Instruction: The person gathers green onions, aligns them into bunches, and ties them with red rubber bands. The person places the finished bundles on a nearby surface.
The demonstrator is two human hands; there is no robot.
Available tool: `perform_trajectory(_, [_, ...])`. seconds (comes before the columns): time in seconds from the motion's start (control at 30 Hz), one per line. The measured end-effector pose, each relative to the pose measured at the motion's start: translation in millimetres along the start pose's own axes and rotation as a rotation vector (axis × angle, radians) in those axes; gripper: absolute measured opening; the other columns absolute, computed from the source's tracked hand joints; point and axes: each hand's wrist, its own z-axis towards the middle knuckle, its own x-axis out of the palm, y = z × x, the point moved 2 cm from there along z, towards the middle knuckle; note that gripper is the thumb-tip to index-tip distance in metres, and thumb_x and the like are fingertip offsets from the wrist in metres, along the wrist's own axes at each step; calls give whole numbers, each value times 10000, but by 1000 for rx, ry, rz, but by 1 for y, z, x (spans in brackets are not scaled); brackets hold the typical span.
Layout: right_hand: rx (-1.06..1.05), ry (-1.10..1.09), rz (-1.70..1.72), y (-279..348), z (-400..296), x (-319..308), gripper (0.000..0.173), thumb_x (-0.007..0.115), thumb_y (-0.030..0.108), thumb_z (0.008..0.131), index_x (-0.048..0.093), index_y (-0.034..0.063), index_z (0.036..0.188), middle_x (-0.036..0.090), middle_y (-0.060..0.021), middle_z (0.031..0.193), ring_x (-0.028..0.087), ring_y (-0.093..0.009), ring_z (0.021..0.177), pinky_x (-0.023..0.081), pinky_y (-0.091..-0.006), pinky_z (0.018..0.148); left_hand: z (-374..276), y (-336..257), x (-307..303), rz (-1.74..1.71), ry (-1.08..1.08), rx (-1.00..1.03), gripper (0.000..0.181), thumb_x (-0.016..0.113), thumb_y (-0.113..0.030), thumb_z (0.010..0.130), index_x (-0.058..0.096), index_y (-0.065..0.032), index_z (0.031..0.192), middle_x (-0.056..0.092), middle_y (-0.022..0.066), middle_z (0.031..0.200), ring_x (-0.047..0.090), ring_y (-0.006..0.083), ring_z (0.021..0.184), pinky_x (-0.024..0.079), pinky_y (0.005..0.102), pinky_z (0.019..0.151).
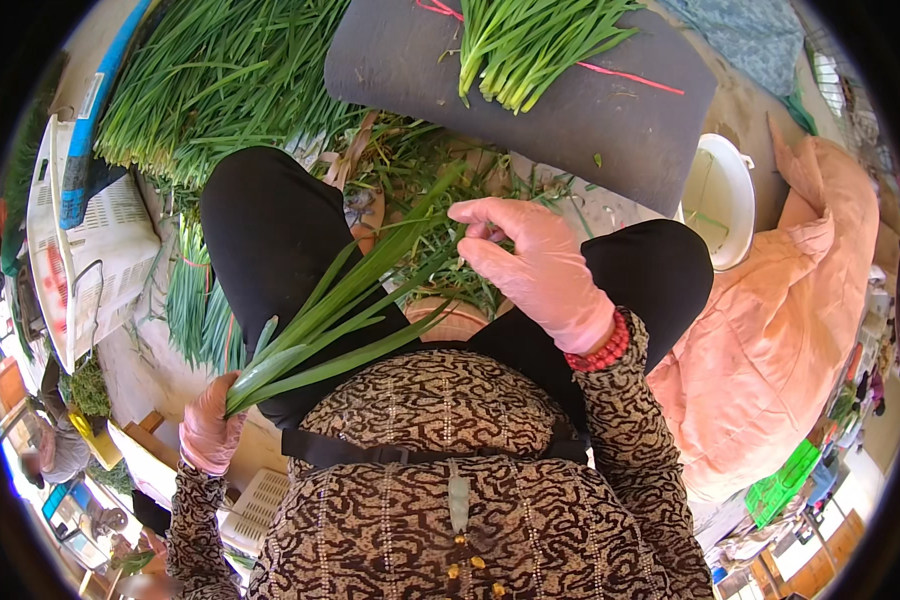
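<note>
A bunch of long green leafy stalks, like garlic chives (330,315), rises from my left hand (214,424), which is closed around its lower end at the left of my waist. My right hand (536,270), in a pink glove with red beads at the wrist, is raised over my right knee. Its thumb and forefinger are curled near the leaf tips with a gap between them, and nothing shows in it. Ahead, a bundle of cut green stalks (525,60) lies on a dark board (607,127) beside a red tie (630,77).
A large heap of green stalks (225,90) lies front left, near tied bundles (190,300) and a white crate (112,232). Loose trimmings (420,165) cover the ground between my legs. A white bucket (742,202) and pink cloth (765,352) are at right. A person (64,442) is far left.
</note>
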Motion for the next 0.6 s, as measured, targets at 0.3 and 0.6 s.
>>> perform_trajectory(0.3, [110, 8, 141, -12, 14, 31, 393, 623, 193, 743, 588, 51, 1107, 603, -91, 788, 575, -245, 753, 446, -348, 695, 2, 6, 1, 5, 8, 4, 250, 575, -74, 818, 555, -38, 1064, 605, 160, 766, 620, 315, 700, 481, 309, 635])
perform_trajectory(0.6, [284, 138, 420, -12, 23, 35, 418, 679, 126, 719, 592, 44, 1120, 481, -13, 688, 458, -113, 618, 395, -255, 599, 3, 12, 1, -33, 36, -25, 255, 569, -83, 813, 558, -42, 1064, 606, 158, 764, 621, 314, 700, 480, 310, 633])
